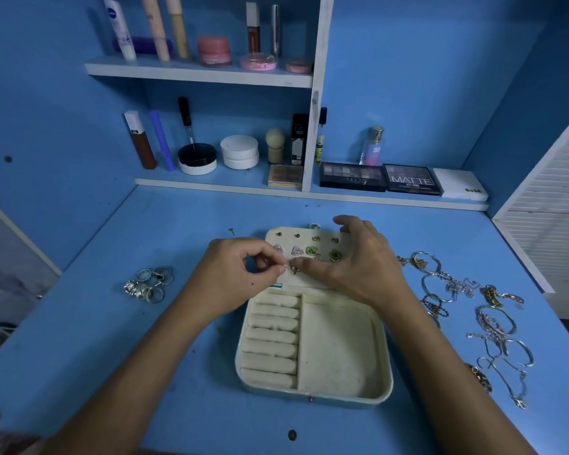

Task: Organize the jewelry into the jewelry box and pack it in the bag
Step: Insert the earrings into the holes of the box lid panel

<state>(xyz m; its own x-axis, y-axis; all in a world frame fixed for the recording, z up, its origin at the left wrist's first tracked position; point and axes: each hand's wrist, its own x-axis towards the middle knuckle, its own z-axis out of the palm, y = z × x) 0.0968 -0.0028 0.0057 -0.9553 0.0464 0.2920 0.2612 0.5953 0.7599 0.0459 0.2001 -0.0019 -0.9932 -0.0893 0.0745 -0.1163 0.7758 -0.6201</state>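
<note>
The head view looks down on an open jewelry box [312,343] that lies in the middle of a blue table [368,211]. Its raised lid panel [304,247] carries several earrings, among them two green ones [324,253]. The lower half has a row of ring rolls [273,339] at the left and a plain compartment [337,346] at the right. The left hand [240,274] pinches a small earring [293,267] between thumb and forefinger, just at the lower edge of the lid panel. The right hand [355,261] rests on the lid panel with its fingers spread and mostly straight, the thumb touching near the same earring. A pile of rings [149,284] lies on the table left of the box, and bracelets and chains [473,316] are spread at the right. Behind, shelves [197,73] hold cosmetics.
</note>
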